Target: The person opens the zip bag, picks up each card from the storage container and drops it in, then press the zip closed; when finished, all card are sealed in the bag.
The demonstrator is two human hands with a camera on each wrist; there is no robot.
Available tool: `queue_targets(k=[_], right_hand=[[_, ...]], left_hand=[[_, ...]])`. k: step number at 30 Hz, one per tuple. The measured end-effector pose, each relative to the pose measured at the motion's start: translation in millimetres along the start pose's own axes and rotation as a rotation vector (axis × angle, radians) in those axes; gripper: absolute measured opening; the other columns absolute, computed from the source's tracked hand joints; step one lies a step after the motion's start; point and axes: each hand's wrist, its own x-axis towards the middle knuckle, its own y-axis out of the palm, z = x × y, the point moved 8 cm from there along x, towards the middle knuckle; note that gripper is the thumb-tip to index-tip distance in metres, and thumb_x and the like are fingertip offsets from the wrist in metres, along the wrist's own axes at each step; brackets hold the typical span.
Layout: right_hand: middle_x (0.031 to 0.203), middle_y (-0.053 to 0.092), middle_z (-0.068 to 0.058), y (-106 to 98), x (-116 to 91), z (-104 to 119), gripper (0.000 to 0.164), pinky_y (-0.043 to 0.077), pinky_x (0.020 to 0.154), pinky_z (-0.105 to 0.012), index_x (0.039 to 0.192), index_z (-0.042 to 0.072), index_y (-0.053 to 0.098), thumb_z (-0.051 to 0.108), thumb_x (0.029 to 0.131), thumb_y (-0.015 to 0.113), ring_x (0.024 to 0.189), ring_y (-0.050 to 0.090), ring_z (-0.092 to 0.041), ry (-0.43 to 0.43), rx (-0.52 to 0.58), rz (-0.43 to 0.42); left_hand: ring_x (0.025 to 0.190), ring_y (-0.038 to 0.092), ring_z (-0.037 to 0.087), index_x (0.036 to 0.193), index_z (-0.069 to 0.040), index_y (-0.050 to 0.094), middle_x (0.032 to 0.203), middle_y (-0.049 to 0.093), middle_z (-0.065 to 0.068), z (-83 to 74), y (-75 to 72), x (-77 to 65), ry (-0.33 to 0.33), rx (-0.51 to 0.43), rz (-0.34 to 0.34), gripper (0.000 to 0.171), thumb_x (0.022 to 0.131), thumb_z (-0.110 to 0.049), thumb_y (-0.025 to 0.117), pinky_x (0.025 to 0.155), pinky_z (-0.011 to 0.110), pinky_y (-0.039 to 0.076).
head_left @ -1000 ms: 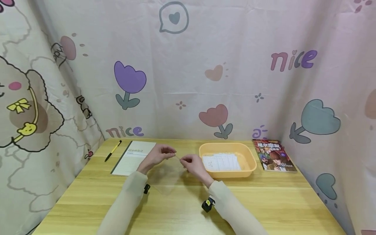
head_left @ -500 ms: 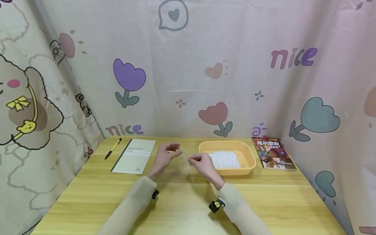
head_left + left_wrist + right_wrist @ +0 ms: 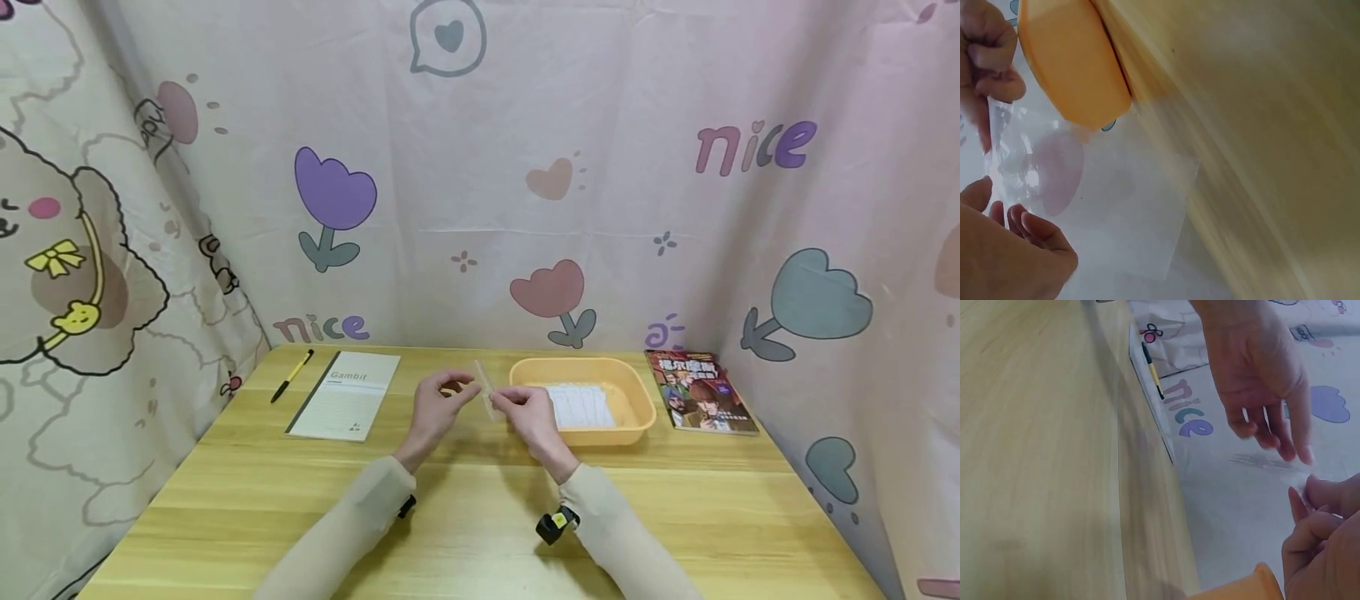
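Pinching a clear plastic bag [image 3: 1113, 194] by its edge, the right hand [image 3: 531, 417] with a firm grip, the left hand [image 3: 437, 412] loose-fingered just beside it — bag aloft over the tabletop [image 3: 480, 533], between notebook [image 3: 347, 397] and yellow-orange tub [image 3: 600, 437].

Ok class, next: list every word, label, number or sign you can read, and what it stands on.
"Gambit": the notebook; its smaller print is too small to read.
"nice": the curtain, lower left and again upper right.
"ppy", seemingly: the curtain's left side, partly lost in a fold.
"福尔摩斯", apparently: the book; its other print is too small.
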Motion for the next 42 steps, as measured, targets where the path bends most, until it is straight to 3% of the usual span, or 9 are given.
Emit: queue_targets(k=[6,12,17,21,26,33,38,42], right_hand=[[0.082,0.075,-0.007,1.8,-3.0,3.6,0.018,0.048,0.059,-0.019,0.089,0.006,0.079,0.023,0.084,0.078,0.070,0.063,-0.008,-0.028,0.005,-0.007],[0.074,0.072,0.000,1.9,-5.6,7.4,0.018,0.051,0.061,-0.019,0.082,0.005,0.078,0.022,0.078,0.083,0.068,0.062,-0.007,-0.041,0.009,-0.033],[0.068,0.068,0.004,5.1,-4.2,6.1,0.018,0.050,0.060,-0.019,0.081,0.001,0.075,0.017,0.077,0.084,0.066,0.060,-0.007,-0.040,0.078,-0.004],[0.068,0.066,0.006,6.7,-2.3,4.9,0.016,0.048,0.058,-0.018,0.080,0.002,0.073,0.015,0.078,0.082,0.066,0.058,-0.006,-0.050,0.153,0.031],[0.068,0.065,0.007,4.2,-4.3,11.0,0.014,0.044,0.053,-0.016,0.083,0.002,0.072,0.013,0.081,0.079,0.063,0.055,-0.005,-0.045,0.199,0.063],[0.072,0.064,0.004,5.0,2.0,-3.9,0.024,0.036,0.040,-0.018,0.098,-0.004,0.067,0.018,0.091,0.071,0.051,0.045,-0.005,0.080,0.290,0.095],[0.076,0.067,0.004,2.3,1.1,-6.1,0.025,0.042,0.041,-0.018,0.103,-0.004,0.065,0.018,0.092,0.068,0.052,0.050,-0.007,0.069,0.326,0.054],[0.077,0.071,-0.002,-5.7,-0.2,0.0,0.020,0.044,0.039,-0.020,0.100,0.001,0.063,0.019,0.092,0.068,0.050,0.054,-0.013,0.001,0.226,0.000]], left_hand=[[0.083,0.066,0.013,0.099,-0.013,0.076,0.096,0.073,0.004,-4.7,12.4,-3.1,0.017,-0.068,0.062,0.020,0.083,-0.024,0.079,0.069,0.021,0.054],[0.080,0.068,0.013,0.101,-0.007,0.075,0.092,0.075,0.005,-8.3,20.6,-4.7,0.016,-0.117,0.107,0.025,0.085,-0.026,0.077,0.066,0.028,0.057],[0.071,0.065,0.011,0.100,-0.004,0.076,0.090,0.075,0.010,-11.5,23.3,-3.4,0.007,-0.163,0.133,0.021,0.088,-0.021,0.073,0.064,0.035,0.059],[0.069,0.063,0.011,0.101,-0.001,0.076,0.091,0.074,0.016,-10.9,24.5,-1.2,-0.004,-0.223,0.177,0.021,0.090,-0.019,0.071,0.061,0.030,0.057],[0.073,0.066,0.016,0.104,0.001,0.074,0.092,0.075,0.013,-6.8,25.5,0.6,-0.047,-0.282,0.229,0.024,0.090,-0.019,0.071,0.061,0.025,0.057],[0.073,0.070,0.017,0.100,0.003,0.073,0.087,0.074,0.012,-6.5,26.4,2.9,-0.075,-0.307,0.202,0.019,0.091,-0.013,0.070,0.054,0.026,0.056],[0.068,0.069,0.015,0.099,0.009,0.070,0.088,0.072,0.023,-5.5,27.0,1.4,-0.097,-0.327,0.170,0.018,0.090,-0.007,0.070,0.052,0.027,0.058],[0.066,0.069,0.016,0.099,0.011,0.068,0.089,0.070,0.027,-4.4,28.8,0.0,-0.117,-0.325,0.141,0.018,0.089,-0.004,0.069,0.050,0.030,0.059]])
